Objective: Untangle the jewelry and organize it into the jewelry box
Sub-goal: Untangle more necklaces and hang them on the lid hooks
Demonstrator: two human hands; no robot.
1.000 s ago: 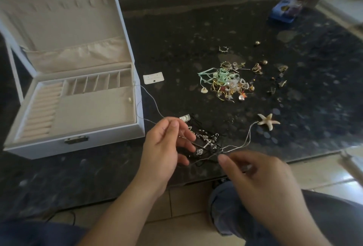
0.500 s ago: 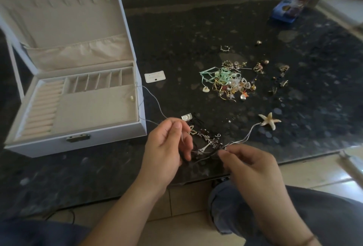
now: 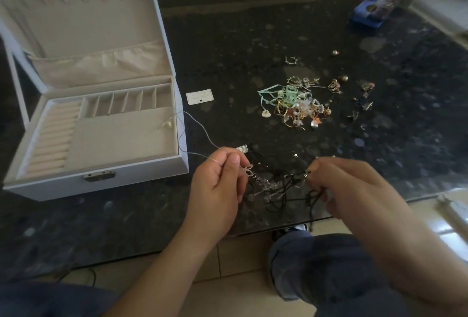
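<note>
A white jewelry box (image 3: 131,176) stands open at the left, lid raised, with beige compartments inside. A thin silver chain (image 3: 200,126) runs from a small pendant (image 3: 167,124) lying in the box, over the box's front wall, to my left hand (image 3: 217,185), which pinches it. Between my hands hangs a tangle of black cords and silver charms (image 3: 273,185) above the table's near edge. My right hand (image 3: 347,190) pinches the tangle's right side. The starfish pendant is hidden behind my right hand.
A pile of mixed jewelry with green ribbon (image 3: 293,104) lies mid-table, with loose earrings (image 3: 364,88) scattered to its right. A small white card (image 3: 199,96) sits by the box. A blue packet (image 3: 374,7) is at the far right. The dark table edge (image 3: 253,233) is near my knees.
My right hand has moved up and forward over the spot where the starfish lay. The two hands have drawn the black tangle out between them. The box stays put.
</note>
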